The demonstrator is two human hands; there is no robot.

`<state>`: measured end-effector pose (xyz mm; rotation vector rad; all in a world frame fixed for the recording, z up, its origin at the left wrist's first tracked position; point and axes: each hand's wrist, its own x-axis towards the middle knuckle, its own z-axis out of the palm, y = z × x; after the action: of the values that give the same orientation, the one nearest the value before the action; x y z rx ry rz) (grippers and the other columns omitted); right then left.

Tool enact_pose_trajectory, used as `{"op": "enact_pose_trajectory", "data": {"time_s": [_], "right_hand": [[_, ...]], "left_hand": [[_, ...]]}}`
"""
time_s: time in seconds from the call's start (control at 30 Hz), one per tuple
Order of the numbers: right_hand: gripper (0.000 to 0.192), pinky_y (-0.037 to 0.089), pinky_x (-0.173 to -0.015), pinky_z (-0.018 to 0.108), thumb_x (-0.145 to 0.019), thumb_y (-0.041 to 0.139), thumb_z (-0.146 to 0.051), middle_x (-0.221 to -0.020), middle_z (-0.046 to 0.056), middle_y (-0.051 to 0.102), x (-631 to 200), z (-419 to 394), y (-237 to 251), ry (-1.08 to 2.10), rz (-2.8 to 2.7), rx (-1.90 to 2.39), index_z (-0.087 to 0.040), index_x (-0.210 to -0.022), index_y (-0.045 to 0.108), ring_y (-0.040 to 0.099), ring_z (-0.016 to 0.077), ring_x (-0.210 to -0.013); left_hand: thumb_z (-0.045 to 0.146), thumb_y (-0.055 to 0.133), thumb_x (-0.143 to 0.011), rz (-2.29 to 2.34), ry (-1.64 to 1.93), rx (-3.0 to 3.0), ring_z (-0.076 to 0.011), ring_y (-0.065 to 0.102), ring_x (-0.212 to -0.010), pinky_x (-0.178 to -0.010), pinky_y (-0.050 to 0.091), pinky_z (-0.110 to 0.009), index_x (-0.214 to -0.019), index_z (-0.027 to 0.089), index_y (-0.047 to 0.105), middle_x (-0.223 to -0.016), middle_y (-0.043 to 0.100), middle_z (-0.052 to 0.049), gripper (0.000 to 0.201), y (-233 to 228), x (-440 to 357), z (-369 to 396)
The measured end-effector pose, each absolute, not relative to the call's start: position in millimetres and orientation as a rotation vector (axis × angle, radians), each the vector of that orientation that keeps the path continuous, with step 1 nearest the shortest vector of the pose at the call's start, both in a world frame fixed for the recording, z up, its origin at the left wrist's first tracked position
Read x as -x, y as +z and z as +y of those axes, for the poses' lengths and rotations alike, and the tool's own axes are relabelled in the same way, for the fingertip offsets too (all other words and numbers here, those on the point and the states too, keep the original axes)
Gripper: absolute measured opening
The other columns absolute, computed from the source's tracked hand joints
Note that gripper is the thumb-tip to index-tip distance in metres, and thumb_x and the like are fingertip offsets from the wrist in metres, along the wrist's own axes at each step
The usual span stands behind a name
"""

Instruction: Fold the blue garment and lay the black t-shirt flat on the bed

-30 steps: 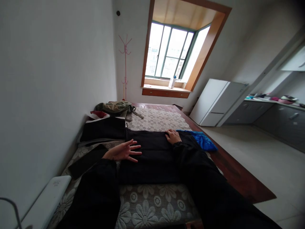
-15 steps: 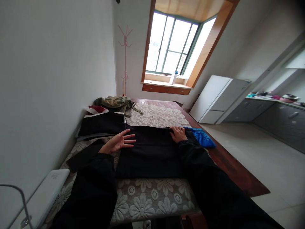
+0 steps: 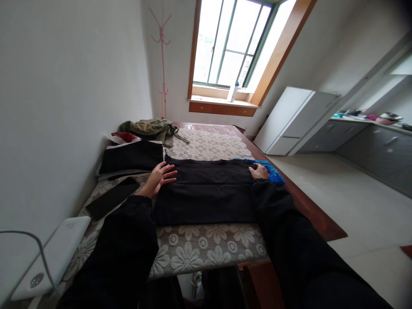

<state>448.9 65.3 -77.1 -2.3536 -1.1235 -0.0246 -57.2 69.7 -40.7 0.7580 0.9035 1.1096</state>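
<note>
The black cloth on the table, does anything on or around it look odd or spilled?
Nothing looks spilled or damaged. The blue fabric beside the right hand looks rumpled, unlike the mostly flat black cloth.

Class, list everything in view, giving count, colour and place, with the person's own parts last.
Spread cloth: 1, black, between the hands
Cloth pile: 1, black on top, left
Flat slab: 1, black, left
Device: 1, white, near left
Cable: 1, grey, by device
Bag: 1, green-brown, far left
Blue cloth: 1, blue, right
Tablecloth: 1, grey, pale flowers, on table
Table: 1, reddish-brown, centre
Coat rack: 1, pink, back
Window: 1, green-framed, back wall
Bottle: 1, white and blue, windowsill
Refrigerator: 1, white, right
Cabinets: several, grey, far right
Sleeves: 2, black, foreground
Left hand: 1, bare, spread cloth's left edge
Right hand: 1, bare, its far right corner
</note>
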Motion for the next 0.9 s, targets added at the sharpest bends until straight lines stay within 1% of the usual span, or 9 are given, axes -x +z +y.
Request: {"op": "enact_pose_trajectory", "data": {"time_s": [0.1,0.23,0.3,0.4,0.5,0.57,0.63,0.77,0.9], "right_hand": [[0.045,0.047,-0.1,0.045,-0.087,0.061,-0.03,-0.121,0.015,0.071,-448.9,64.7,-83.3,-0.049,-1.066,2.298,-0.018,-0.131,0.066,0.063,0.0296,-0.111],[0.045,0.05,-0.098,0.045,-0.087,0.058,-0.03,-0.115,0.014,0.073,-450.5,62.7,-86.8,-0.074,-1.013,2.226,-0.016,-0.129,0.067,0.065,0.0289,-0.106],[0.043,0.051,-0.096,0.044,-0.087,0.057,-0.032,-0.111,0.014,0.073,-451.2,62.9,-87.2,-0.084,-0.992,2.206,-0.016,-0.125,0.068,0.066,0.0286,-0.103],[0.039,0.05,-0.094,0.045,-0.086,0.061,-0.037,-0.102,0.013,0.074,-451.4,63.8,-87.1,-0.087,-0.97,2.208,-0.015,-0.117,0.071,0.065,0.0295,-0.098],[0.033,0.049,-0.091,0.045,-0.087,0.061,-0.04,-0.096,0.014,0.074,-451.4,63.1,-85.8,-0.084,-0.972,2.211,-0.017,-0.106,0.074,0.064,0.031,-0.095],[0.032,0.047,-0.09,0.044,-0.091,0.055,-0.039,-0.097,0.014,0.074,-451.6,61.5,-83.8,-0.09,-0.977,2.2,-0.017,-0.104,0.074,0.063,0.031,-0.096],[0.034,0.046,-0.09,0.043,-0.093,0.049,-0.036,-0.103,0.015,0.073,-451.9,59.6,-81.1,-0.103,-0.975,2.184,-0.016,-0.107,0.072,0.062,0.0305,-0.098],[0.035,0.043,-0.094,0.037,-0.09,0.048,-0.027,-0.118,0.019,0.07,-452.6,56.1,-75.3,-0.127,-0.988,2.133,-0.013,-0.116,0.067,0.058,0.0278,-0.104],[0.036,0.041,-0.093,0.032,-0.086,0.044,-0.017,-0.12,0.02,0.069,-454.3,52.1,-71.5,-0.123,-1.008,2.047,-0.012,-0.113,0.067,0.055,0.0257,-0.106]], "left_hand": [[0.025,0.068,-0.092,0.851,1.128,-0.723,-0.0285,0.073,-0.117,-0.088,0.066,-0.044,-0.143,0.024,0.045,-0.157,0.051,-0.02,0.056,-39.2,55.4,70.7],[0.026,0.063,-0.094,0.74,1.106,-0.642,-0.0297,0.065,-0.13,-0.097,0.063,-0.047,-0.132,0.025,0.052,-0.166,0.041,-0.018,0.04,-37.6,56.5,72.4],[0.025,0.063,-0.092,0.674,1.097,-0.584,-0.0305,0.061,-0.135,-0.102,0.061,-0.049,-0.132,0.024,0.053,-0.167,0.038,-0.018,0.041,-37.7,58.9,73.5],[0.022,0.064,-0.089,0.615,1.099,-0.539,-0.0316,0.058,-0.139,-0.108,0.057,-0.052,-0.139,0.024,0.05,-0.164,0.042,-0.02,0.052,-39.1,61.9,74.8],[0.02,0.063,-0.088,0.601,1.09,-0.536,-0.0319,0.058,-0.139,-0.108,0.057,-0.053,-0.139,0.025,0.051,-0.166,0.04,-0.019,0.052,-41.1,62.1,75.3],[0.02,0.062,-0.088,0.605,1.095,-0.555,-0.0315,0.056,-0.141,-0.107,0.057,-0.053,-0.136,0.026,0.054,-0.169,0.036,-0.015,0.049,-42.1,61.8,75.2],[0.018,0.061,-0.086,0.603,1.109,-0.574,-0.0313,0.053,-0.144,-0.109,0.056,-0.052,-0.134,0.024,0.057,-0.17,0.035,-0.013,0.049,-42.6,62.1,75.1],[0.015,0.06,-0.078,0.595,1.134,-0.585,-0.0313,0.051,-0.145,-0.111,0.055,-0.048,-0.13,0.018,0.063,-0.163,0.047,-0.014,0.052,-42.2,62.7,74.4],[0.012,0.065,-0.074,0.781,1.232,-0.726,-0.0275,0.063,-0.134,-0.108,0.057,-0.041,-0.118,0.017,0.071,-0.144,0.066,-0.014,0.044,-45.2,57.2,72.8]]}}
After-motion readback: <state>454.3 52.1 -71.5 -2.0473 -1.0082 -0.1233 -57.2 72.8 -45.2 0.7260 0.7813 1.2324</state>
